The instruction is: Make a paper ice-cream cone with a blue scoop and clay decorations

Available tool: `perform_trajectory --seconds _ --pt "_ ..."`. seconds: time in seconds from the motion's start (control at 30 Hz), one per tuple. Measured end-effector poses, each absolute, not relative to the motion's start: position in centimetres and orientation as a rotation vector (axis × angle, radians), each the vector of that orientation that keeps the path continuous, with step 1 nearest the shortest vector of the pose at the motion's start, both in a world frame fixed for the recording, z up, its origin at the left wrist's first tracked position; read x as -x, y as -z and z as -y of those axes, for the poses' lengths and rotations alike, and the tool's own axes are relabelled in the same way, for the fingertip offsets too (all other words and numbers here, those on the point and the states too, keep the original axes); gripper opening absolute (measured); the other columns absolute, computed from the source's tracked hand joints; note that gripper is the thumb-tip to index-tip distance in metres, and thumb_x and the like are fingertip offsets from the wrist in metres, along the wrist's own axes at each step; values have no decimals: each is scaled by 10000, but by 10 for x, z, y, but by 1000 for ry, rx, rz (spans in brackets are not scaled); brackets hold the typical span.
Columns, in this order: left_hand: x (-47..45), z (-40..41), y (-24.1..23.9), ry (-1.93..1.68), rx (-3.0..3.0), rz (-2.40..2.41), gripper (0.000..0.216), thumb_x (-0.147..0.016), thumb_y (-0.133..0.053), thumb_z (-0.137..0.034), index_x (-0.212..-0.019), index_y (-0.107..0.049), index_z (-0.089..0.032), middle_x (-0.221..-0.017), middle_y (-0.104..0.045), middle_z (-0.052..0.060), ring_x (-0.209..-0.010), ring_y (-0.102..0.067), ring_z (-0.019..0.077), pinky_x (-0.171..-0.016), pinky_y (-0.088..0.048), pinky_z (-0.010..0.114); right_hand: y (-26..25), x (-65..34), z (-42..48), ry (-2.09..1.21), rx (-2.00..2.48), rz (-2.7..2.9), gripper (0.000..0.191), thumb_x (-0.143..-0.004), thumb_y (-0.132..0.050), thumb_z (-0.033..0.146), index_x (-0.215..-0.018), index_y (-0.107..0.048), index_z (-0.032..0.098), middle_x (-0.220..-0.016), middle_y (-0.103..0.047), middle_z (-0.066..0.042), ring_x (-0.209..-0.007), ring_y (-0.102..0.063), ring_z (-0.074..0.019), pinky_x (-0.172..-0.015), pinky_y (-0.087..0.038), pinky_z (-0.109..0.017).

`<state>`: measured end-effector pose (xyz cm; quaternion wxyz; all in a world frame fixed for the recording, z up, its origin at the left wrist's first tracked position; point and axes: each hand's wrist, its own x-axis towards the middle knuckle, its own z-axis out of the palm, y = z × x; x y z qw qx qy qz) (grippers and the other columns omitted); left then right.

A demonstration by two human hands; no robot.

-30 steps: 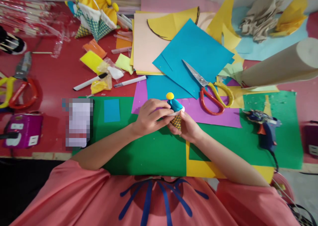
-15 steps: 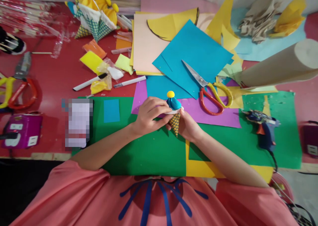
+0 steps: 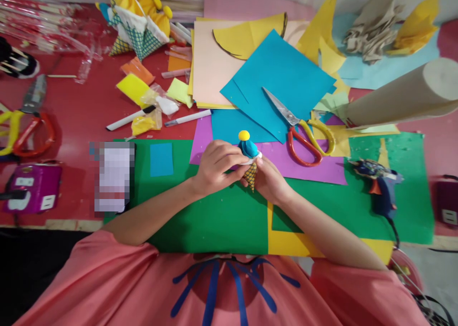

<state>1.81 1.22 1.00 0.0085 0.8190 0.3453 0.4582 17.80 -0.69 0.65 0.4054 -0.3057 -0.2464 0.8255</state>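
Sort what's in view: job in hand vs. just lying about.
In hand:
- patterned cone with blue top and yellow ball, held by left hand and right hand

Probably just lying about, as no hand touches them:
- scissors on the paper
- glue gun
- white roll
- two pens

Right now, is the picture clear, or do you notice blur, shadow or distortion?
In the head view, the cone is slightly soft, its lines readable; the phone is pixelated; the roll looks stretched, perhaps by a wide lens; a dark patch, likely shadow, lies on the shirt.
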Motion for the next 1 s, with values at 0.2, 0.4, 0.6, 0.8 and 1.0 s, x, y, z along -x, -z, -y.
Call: perform_trajectory --seconds 0.2,0.4,0.6,0.8,1.0 --pt "-20 -11 -11 -1412 -2512 -1024 124 -880 -616 -265 -990 -574 -225 -834 -714 9 -815 -670 139 -763 -517 294 -5 -178 7 -2059 848 608 364 -773 -682 516 -872 -564 186 -655 -549 29 -528 -500 -84 -412 -347 -185" --pt "-19 -11 -9 -1374 -2540 -1045 53 -893 -610 -250 -927 -574 -232 -821 -711 -7 -814 -663 127 -759 -518 289 -6 -178 7 -2093 815 665 461 -752 -665 610 -868 -551 179 -659 -582 15 -555 -545 -94 -437 -359 -189" --pt "-19 -9 -11 -1424 -2476 -1080 107 -876 -639 -292 -950 -599 -226 -903 -702 26 -878 -654 138 -773 -535 284 -8 -180 6 -2089 864 685 425 -759 -682 575 -857 -559 180 -638 -563 14 -528 -517 -89 -408 -313 -190" --pt "-17 -8 -9 -1299 -2533 -1175 126 -906 -586 -352 -866 -635 -243 -862 -701 22 -843 -655 147 -749 -536 306 -7 -181 7 -2108 860 662 428 -765 -669 589 -797 -568 175 -635 -531 24 -488 -471 -69 -379 -270 -180" --pt "-16 -8 -10 -1320 -2532 -1157 131 -896 -605 -362 -914 -631 -235 -868 -701 27 -846 -657 148 -750 -540 303 -5 -182 7 -2164 787 685 464 -727 -699 597 -831 -608 154 -628 -555 13 -508 -485 -71 -403 -307 -178"
